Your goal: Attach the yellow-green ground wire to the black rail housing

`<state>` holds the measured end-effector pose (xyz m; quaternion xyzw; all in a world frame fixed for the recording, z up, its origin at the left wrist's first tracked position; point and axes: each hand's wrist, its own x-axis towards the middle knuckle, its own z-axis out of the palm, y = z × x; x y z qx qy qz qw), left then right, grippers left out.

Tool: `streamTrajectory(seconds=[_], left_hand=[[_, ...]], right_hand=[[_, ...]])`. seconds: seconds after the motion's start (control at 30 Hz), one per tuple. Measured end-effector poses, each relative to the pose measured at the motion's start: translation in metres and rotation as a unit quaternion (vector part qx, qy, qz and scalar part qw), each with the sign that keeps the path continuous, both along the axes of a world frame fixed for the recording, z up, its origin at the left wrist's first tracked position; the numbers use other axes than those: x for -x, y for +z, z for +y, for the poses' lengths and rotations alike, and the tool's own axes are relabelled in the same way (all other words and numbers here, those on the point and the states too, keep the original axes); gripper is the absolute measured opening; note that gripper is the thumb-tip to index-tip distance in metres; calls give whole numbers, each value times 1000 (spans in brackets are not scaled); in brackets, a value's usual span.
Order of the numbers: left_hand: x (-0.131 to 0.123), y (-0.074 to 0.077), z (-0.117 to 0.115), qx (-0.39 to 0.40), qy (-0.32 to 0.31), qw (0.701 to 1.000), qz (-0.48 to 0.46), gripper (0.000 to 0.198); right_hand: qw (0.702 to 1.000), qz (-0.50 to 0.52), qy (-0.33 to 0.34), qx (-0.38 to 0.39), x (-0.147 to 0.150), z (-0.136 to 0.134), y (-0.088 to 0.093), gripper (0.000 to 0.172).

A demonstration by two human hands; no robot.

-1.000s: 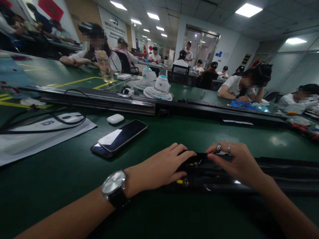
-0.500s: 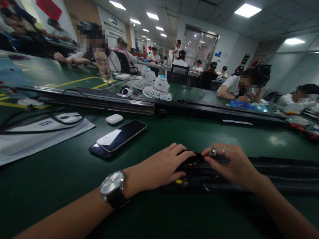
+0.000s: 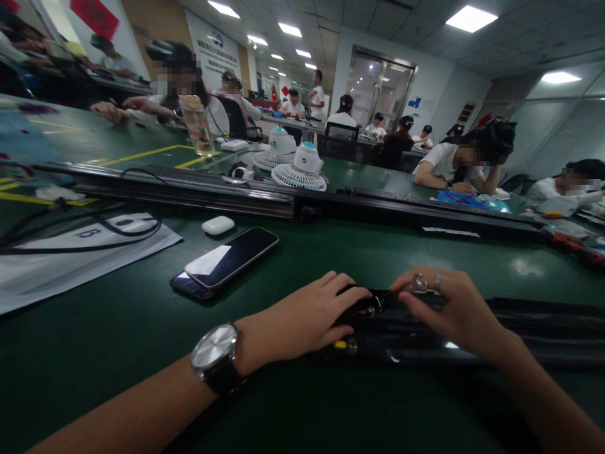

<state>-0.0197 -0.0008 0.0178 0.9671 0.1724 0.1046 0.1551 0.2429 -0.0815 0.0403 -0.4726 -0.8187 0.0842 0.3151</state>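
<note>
A long, glossy black item (image 3: 529, 321) lies on the green table, reaching toward the right edge of the view. Small yellow and brass-coloured bits show at its left end; its kind I cannot make out. My left hand (image 3: 314, 312), with a watch (image 3: 215, 350) at the wrist, is closed over that end, thumb at the near side and fingers on top. Just right of it, my right hand (image 3: 449, 299) is in a pinch above the item, rings on its fingers. Something thin and dark runs from its fingertips toward the brass-coloured part; what it is stays unclear.
Two stacked phones (image 3: 231, 258) and a white earbud case (image 3: 218, 225) lie left of my hands. Farther left are white paper (image 3: 85, 258) and a black cable. A long black rail (image 3: 212, 195) crosses the table, with white fans (image 3: 302, 167) behind it. Other people sit around.
My right hand has moved a little to the right, widening the gap between its fingertips and my left hand. The left hand stays in place. A person standing in the background has shifted left.
</note>
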Motion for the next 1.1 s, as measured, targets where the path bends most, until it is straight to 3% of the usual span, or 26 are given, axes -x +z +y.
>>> streamTrajectory(seconds=[0.2,0.6,0.83,1.1], left_hand=[[0,0,0,-6,-2,1000,2,54],[0,0,0,-4,-7,1000,-15,51],[0,0,0,-6,-3,1000,-4,52],[0,-2,0,-8,-3,1000,-12,51]], right_hand=[[998,19,-55,-3,4,1,-3,8],[1000,6,17,18,3,3,-7,15],[995,-16,81,51,1,0,4,20],[1000,-2,20,5,-4,0,2,15]])
